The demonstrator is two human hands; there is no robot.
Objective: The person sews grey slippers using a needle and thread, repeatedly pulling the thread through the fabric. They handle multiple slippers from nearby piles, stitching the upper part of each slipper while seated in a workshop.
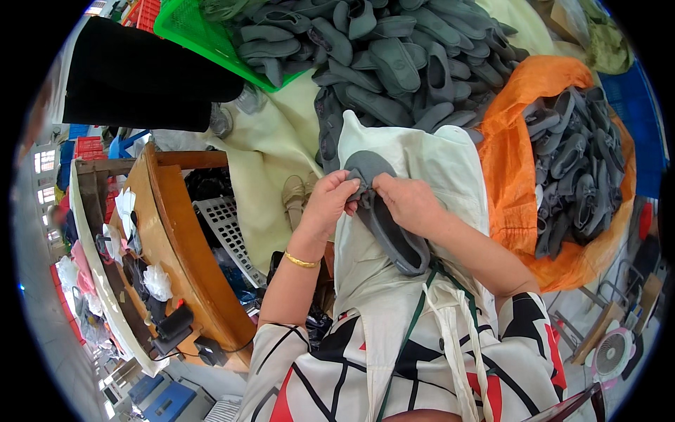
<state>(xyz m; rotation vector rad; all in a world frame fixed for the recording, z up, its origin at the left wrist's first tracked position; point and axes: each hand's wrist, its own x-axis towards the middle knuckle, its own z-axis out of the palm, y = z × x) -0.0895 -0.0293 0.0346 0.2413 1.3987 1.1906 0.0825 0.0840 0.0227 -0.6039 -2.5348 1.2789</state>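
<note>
A grey slip-on shoe (pixel 398 238) rests on the cream apron (pixel 450 169) over my lap, its opening toward me and its toe pointing away. My left hand (pixel 329 199) pinches a grey bow-like piece at the shoe's upper. From the other side, my right hand (pixel 408 202) closes its fingers on the same area of the shoe. The fingertips of both hands nearly meet there and hide the exact spot they grip.
Ahead lies a large heap of grey shoes (pixel 401 63), beside a green crate (pixel 204 43). An orange sack (pixel 513 162) at right holds more grey shoes. A wooden table (pixel 190 260) stands at left, near a white perforated basket (pixel 228 228). A person in black trousers (pixel 140 70) stands far left.
</note>
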